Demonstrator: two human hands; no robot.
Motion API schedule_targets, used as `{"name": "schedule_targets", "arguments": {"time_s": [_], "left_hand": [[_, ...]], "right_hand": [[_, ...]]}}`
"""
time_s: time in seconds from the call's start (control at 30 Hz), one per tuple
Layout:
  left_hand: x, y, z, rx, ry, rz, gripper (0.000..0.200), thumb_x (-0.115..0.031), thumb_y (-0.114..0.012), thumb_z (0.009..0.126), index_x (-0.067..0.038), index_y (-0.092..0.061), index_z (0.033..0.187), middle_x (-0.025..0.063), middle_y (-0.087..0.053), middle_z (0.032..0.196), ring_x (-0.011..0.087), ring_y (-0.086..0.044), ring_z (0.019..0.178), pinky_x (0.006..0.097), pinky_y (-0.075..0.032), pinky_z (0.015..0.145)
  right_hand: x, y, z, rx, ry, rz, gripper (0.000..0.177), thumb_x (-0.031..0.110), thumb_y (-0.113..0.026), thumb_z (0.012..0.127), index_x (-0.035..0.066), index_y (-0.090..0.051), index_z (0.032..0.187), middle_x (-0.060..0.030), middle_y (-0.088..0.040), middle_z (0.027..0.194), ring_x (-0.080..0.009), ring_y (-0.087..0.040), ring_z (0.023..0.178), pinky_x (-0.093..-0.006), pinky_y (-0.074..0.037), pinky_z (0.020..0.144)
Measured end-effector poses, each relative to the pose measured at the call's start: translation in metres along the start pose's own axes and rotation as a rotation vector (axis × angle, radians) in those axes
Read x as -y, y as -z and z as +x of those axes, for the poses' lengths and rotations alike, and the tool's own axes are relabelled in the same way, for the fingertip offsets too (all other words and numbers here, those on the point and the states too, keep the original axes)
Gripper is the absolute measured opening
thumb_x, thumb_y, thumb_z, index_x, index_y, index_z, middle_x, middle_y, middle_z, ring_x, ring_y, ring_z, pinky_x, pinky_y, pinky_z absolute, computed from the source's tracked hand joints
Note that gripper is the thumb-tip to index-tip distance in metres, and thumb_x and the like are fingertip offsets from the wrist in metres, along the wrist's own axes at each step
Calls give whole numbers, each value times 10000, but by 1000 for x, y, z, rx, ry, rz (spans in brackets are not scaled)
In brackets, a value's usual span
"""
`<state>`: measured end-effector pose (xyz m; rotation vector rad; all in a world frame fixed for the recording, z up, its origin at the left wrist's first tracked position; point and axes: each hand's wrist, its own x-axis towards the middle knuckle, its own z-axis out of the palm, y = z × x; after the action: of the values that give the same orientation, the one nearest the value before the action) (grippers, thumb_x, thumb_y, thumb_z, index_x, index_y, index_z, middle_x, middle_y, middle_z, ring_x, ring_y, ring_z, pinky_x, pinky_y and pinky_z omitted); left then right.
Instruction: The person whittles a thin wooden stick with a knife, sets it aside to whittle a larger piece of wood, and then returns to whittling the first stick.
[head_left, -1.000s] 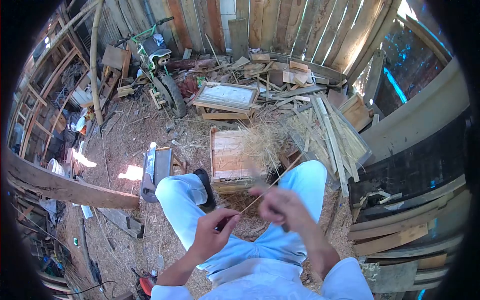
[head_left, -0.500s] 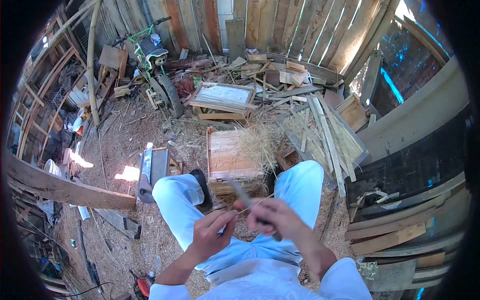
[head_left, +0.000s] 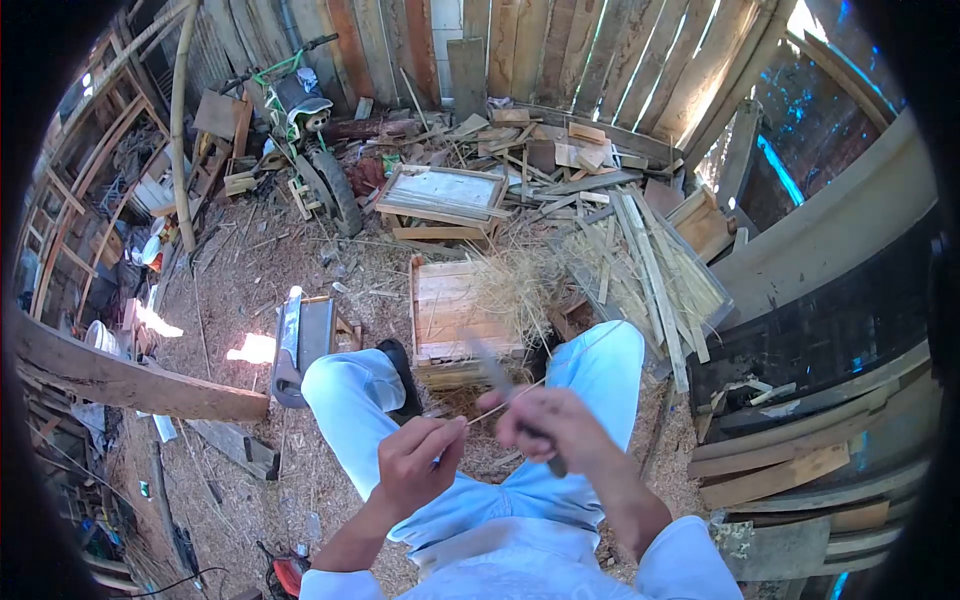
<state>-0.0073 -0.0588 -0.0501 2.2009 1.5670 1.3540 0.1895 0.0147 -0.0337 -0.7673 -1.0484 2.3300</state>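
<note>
My left hand (head_left: 415, 462) is closed in a pinch on one end of a thin wooden strip (head_left: 484, 413), low over my lap. The strip slants up to the right, passing by my right hand (head_left: 560, 425). That hand is wrapped round the dark handle of a knife (head_left: 490, 366), whose blade points up and to the left, blurred by motion. Blade and strip cross close to my right fingers. Beyond the hands, between my feet, stands a low wooden box (head_left: 447, 300) with pale curly shavings (head_left: 520, 295) heaped over its right side.
A small grey-topped bench (head_left: 305, 345) with a handsaw (head_left: 288, 368) stands by my left knee. Long wood strips (head_left: 650, 275) lie beyond the right knee. Scrap wood (head_left: 560, 150) and a small motorbike (head_left: 320, 165) are at the back. A thick beam (head_left: 140, 378) juts in from the left.
My right hand has slid slightly up and right along the strip with the knife, and more strip shows between the hands. The left hand keeps its pinch, almost unmoved.
</note>
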Motion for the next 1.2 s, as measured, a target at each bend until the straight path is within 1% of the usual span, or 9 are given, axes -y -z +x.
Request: {"name": "schedule_targets", "arguments": {"time_s": [0.1,0.27,0.47,0.6,0.67,0.8,0.87,1.0,1.2], "left_hand": [[0,2,3,10,-34,33,225,54,-704,686,-36,-632,879,84,-632,735,217,-618,614,295,-481,512],[10,14,-3,11,-71,88,248,55,-707,676,-46,-638,892,71,-633,743,202,-592,596,290,-454,492],[4,3,4,1,-101,49,273,66,-702,673,-47,-638,913,71,-624,749,203,-545,570,294,-423,484],[9,11,4,16,-143,124,295,70,-697,684,-42,-625,948,75,-617,761,211,-534,577,296,-417,495],[15,19,1,1,-157,142,299,69,-695,690,-40,-620,957,77,-617,766,214,-534,582,298,-416,498],[23,15,-3,-28,-177,159,297,56,-687,665,-32,-626,942,56,-624,791,188,-505,555,284,-404,485],[19,5,0,-24,-167,82,293,56,-686,661,-34,-627,934,57,-627,793,185,-516,563,280,-406,489],[5,4,12,67,6,-72,201,59,-657,717,-25,-618,895,79,-614,741,196,-523,516,296,-409,447],[13,29,4,269,274,-184,134,54,-629,767,2,-603,888,103,-607,708,210,-582,543,305,-438,457]], "right_hand": [[-4,-3,1,47,29,30,382,247,-471,957,-60,-493,1184,-54,-580,745,-22,-370,469,-170,-283,397],[32,35,-18,-153,227,97,357,230,-459,963,-56,-504,1172,-44,-578,776,-17,-359,468,-165,-292,395],[0,-2,-2,55,-5,-4,367,244,-467,960,-32,-503,1199,-57,-613,821,-19,-375,481,-160,-298,406],[11,14,-7,57,49,28,371,250,-480,953,-24,-505,1202,-55,-611,818,-21,-375,478,-163,-298,405],[32,34,-16,-213,192,87,376,250,-493,947,-29,-504,1200,-54,-607,803,-19,-366,473,-163,-294,406],[34,40,-19,-198,241,138,377,251,-497,946,-26,-503,1202,-46,-601,789,-15,-358,477,-159,-288,405],[17,23,-10,-29,68,86,382,268,-488,952,-18,-507,1204,-45,-605,794,-9,-362,482,-159,-284,408],[2,-3,0,55,21,-1,378,279,-471,961,-25,-526,1178,-60,-617,815,-21,-370,479,-173,-286,415],[39,28,-20,-203,253,-28,395,243,-486,947,-86,-502,1164,-93,-618,758,-27,-373,447,-174,-303,403]]}}
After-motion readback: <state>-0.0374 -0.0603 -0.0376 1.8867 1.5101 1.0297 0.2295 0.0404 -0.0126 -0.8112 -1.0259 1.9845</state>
